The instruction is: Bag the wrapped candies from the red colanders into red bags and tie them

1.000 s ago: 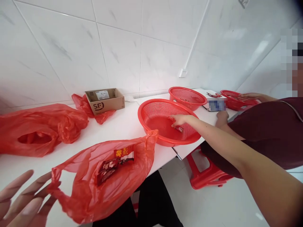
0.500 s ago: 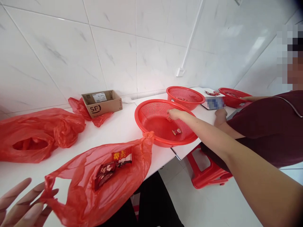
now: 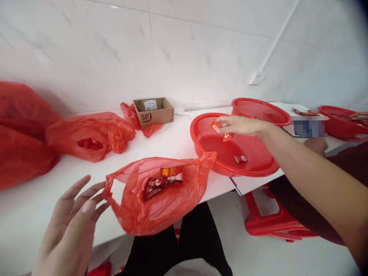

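Here, the spread left hand [image 3: 71, 226] touches red bag [image 3: 172, 207]; right hand [image 3: 240, 125] pinches packets [image 3: 227, 137].

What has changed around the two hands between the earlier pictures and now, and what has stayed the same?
The right hand has risen from low in the large basket, moving slightly left, and its fingers now hold small red packets up. The view has swung left. The left hand stays at the bag's handle, dark red packets remain in the bag, and one small packet still lies in the basket.
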Action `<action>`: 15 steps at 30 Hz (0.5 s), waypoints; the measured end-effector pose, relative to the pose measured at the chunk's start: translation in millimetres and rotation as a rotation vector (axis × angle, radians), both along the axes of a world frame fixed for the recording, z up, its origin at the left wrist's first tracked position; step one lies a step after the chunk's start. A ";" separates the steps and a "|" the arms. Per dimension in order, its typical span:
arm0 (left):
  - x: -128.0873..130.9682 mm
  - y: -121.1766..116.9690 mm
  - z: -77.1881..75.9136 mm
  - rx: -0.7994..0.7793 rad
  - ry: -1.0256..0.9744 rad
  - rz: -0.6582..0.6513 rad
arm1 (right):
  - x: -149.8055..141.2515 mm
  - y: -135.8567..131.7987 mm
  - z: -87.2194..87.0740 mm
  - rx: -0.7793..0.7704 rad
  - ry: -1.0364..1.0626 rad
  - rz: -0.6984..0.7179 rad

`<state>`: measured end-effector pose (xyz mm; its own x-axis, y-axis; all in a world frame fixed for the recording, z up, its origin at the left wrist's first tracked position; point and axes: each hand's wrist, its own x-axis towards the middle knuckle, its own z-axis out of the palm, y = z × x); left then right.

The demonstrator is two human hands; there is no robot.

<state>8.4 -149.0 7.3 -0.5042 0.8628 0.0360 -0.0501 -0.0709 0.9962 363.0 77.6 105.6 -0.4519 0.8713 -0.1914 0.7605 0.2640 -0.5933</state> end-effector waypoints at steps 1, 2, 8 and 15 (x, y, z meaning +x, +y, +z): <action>3.4 2.2 2.3 0.010 -0.054 0.016 | -13.0 -10.7 7.6 0.019 0.143 0.047; 5.7 4.0 3.6 0.021 -0.100 0.024 | -27.4 -24.4 13.8 0.012 0.217 0.120; 7.3 -1.4 2.1 -0.035 -0.037 -0.030 | -116.5 -102.5 -5.7 -0.199 0.208 0.526; -1.7 -12.9 3.5 -0.074 -0.002 -0.022 | -142.8 -91.9 -47.3 -0.245 0.152 0.412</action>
<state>6.7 -161.9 10.8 -0.4851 0.8740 -0.0292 -0.0530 0.0040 0.9986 220.2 -14.4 58.3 -0.7877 0.5521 -0.2732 0.5222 0.3632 -0.7716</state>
